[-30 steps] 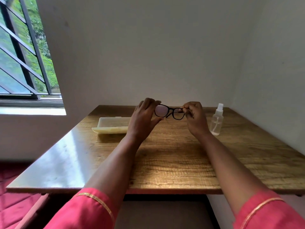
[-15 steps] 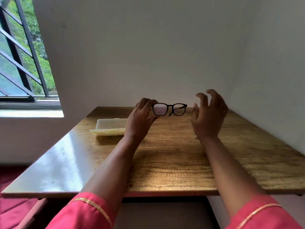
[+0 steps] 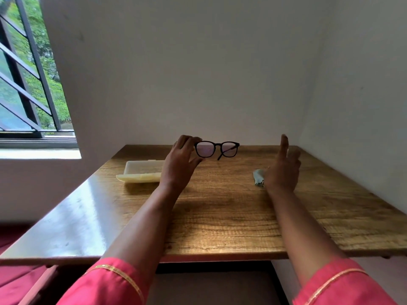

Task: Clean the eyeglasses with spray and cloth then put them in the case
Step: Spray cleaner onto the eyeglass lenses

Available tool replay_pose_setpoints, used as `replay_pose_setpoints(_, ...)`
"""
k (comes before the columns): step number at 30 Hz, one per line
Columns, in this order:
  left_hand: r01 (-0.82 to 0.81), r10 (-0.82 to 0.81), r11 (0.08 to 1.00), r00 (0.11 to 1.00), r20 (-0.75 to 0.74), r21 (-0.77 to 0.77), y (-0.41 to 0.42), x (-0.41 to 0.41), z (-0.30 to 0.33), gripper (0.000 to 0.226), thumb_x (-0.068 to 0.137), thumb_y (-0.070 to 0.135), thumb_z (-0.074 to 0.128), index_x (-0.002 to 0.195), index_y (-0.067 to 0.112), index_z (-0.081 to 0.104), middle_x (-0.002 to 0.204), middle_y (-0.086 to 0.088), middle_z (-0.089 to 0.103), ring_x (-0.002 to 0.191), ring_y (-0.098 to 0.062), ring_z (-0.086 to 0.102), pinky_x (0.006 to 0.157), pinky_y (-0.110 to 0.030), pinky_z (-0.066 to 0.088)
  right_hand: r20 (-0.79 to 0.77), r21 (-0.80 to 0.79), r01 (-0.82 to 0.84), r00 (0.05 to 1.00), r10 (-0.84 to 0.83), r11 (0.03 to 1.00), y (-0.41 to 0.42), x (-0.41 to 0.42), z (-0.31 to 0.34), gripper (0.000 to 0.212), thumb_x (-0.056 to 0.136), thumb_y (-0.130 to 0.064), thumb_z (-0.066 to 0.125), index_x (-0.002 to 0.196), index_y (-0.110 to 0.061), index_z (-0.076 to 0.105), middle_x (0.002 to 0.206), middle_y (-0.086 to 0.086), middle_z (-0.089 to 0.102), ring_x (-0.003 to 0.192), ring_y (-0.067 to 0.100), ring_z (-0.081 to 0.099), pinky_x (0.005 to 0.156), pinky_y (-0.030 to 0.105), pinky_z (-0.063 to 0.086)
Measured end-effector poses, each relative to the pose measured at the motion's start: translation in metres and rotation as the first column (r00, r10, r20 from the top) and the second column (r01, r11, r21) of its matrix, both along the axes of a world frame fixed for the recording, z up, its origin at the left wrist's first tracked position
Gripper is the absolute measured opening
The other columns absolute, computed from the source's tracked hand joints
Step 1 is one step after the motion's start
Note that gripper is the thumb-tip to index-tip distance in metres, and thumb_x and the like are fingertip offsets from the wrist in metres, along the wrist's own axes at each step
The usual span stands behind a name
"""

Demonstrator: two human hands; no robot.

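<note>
Above the desk's [image 3: 220, 227] far edge the eyeglasses [image 3: 217, 149] hang pinched by the left hand [image 3: 180, 164], while the right hand [image 3: 283, 170], empty and loosely spread, hovers beside the cloth [image 3: 258, 177], apparently reaching for the spray, hidden now.

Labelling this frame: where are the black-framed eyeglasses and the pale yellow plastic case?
black-framed eyeglasses [image 3: 217, 149]: head view, on the bridge.
pale yellow plastic case [image 3: 141, 170]: head view, on its open tray.

Black-framed eyeglasses [image 3: 217, 149], pale yellow case [image 3: 141, 173], brown wood-grain table [image 3: 220, 216], gold-trimmed pink sleeves [image 3: 110, 285].
</note>
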State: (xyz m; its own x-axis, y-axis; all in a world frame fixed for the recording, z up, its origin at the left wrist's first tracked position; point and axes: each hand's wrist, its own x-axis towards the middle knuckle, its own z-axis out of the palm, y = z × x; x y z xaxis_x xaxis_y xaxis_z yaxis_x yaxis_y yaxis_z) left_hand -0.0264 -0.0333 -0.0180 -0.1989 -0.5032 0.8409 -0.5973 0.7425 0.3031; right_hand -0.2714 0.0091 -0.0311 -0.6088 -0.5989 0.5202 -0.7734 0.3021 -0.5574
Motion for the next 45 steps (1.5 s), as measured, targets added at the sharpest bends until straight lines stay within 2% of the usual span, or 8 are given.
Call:
replay_pose_setpoints(8, -0.004, 0.003, 1.000, 1.000, -0.015, -0.016, -0.002, 0.001, 0.000, 0.047, 0.074, 0.012, 0.079, 0.117, 0.012, 0.062, 0.115, -0.002, 0.058, 0.098, -0.021, 0.062, 0.071, -0.033, 0.054, -0.262, -0.351, -0.494, 0.868, 0.423, 0.796, -0.011, 0.013, 0.003, 0.086, 0.091, 0.002, 0.055, 0.156, -0.027, 0.007, 0.146, 0.012, 0.039, 0.126, 0.028, 0.046, 0.097, 0.045, 0.051)
replay_pose_setpoints(16, -0.028, 0.029, 1.000, 0.999, -0.031, 0.010, -0.005, 0.003, -0.002, 0.046, 0.077, 0.015, 0.078, 0.119, 0.014, 0.060, 0.116, -0.001, 0.057, 0.100, -0.019, 0.062, 0.071, -0.026, 0.048, 0.021, -0.499, -0.636, 0.670, 0.742, 0.589, -0.007, 0.040, 0.012, 0.067, 0.087, -0.009, 0.054, 0.147, -0.032, 0.034, 0.140, 0.010, 0.049, 0.107, 0.028, 0.059, 0.087, 0.044, 0.053)
replay_pose_setpoints(23, -0.025, 0.025, 1.000, 0.999, -0.023, 0.014, -0.003, 0.002, -0.002, 0.047, 0.077, 0.018, 0.078, 0.120, 0.015, 0.060, 0.116, 0.000, 0.057, 0.097, -0.019, 0.062, 0.069, -0.027, 0.049, 0.372, -0.620, -0.703, 0.127, 0.920, 0.348, 0.006, 0.036, 0.020, 0.059, 0.092, 0.003, 0.056, 0.140, -0.032, 0.051, 0.094, 0.016, 0.058, 0.059, 0.018, 0.051, 0.052, 0.029, 0.047)
replay_pose_setpoints(27, -0.022, 0.022, 1.000, 0.999, -0.030, 0.008, -0.004, 0.003, -0.002, 0.046, 0.078, 0.019, 0.077, 0.120, 0.015, 0.060, 0.116, -0.001, 0.056, 0.096, -0.019, 0.061, 0.068, -0.031, 0.053, 0.414, -0.613, -0.732, 0.023, 0.910, 0.297, 0.007, 0.039, 0.022, 0.056, 0.096, 0.000, 0.051, 0.141, -0.033, 0.049, 0.094, 0.016, 0.063, 0.050, 0.016, 0.050, 0.043, 0.024, 0.043)
replay_pose_setpoints(31, -0.033, 0.034, 0.999, 0.999, -0.030, 0.011, -0.005, 0.002, -0.001, 0.046, 0.078, 0.018, 0.077, 0.121, 0.014, 0.060, 0.117, -0.002, 0.056, 0.095, -0.017, 0.061, 0.068, -0.024, 0.049, 0.412, -0.591, -0.752, 0.031, 0.911, 0.293, 0.008, 0.042, 0.023, 0.058, 0.094, 0.003, 0.051, 0.138, -0.035, 0.051, 0.102, 0.014, 0.064, 0.049, 0.016, 0.049, 0.043, 0.023, 0.042)
replay_pose_setpoints(36, -0.023, 0.023, 1.000, 0.998, -0.051, 0.008, -0.006, 0.003, -0.001, 0.050, 0.074, 0.014, 0.080, 0.120, 0.015, 0.060, 0.115, -0.001, 0.056, 0.096, -0.019, 0.062, 0.073, -0.032, 0.054, 0.295, -0.509, -0.735, 0.339, 0.893, 0.447, 0.004, 0.044, 0.022, 0.057, 0.098, -0.005, 0.051, 0.140, -0.042, 0.044, 0.126, 0.010, 0.048, 0.067, 0.007, 0.055, 0.054, 0.027, 0.048)
replay_pose_setpoints(40, -0.027, 0.027, 1.000, 0.999, -0.046, 0.002, -0.005, 0.002, -0.001, 0.050, 0.074, 0.015, 0.080, 0.119, 0.014, 0.060, 0.115, -0.001, 0.057, 0.095, -0.019, 0.063, 0.072, -0.032, 0.054, -0.056, -0.264, -0.778, 0.603, 0.796, 0.571, 0.004, 0.048, 0.015, 0.069, 0.088, -0.008, 0.057, 0.144, -0.041, 0.035, 0.125, -0.001, 0.050, 0.072, 0.008, 0.053, 0.056, 0.023, 0.045)
replay_pose_setpoints(45, -0.007, 0.006, 1.000, 0.998, -0.056, -0.005, -0.004, 0.002, -0.001, 0.044, 0.077, 0.020, 0.077, 0.117, 0.014, 0.059, 0.113, 0.001, 0.057, 0.093, -0.018, 0.062, 0.071, -0.033, 0.053, -0.405, 0.006, -0.734, 0.619, 0.673, 0.679, 0.004, 0.065, 0.017, 0.073, 0.081, -0.019, 0.057, 0.146, -0.037, 0.029, 0.111, 0.001, 0.049, 0.065, 0.015, 0.051, 0.048, 0.023, 0.042)
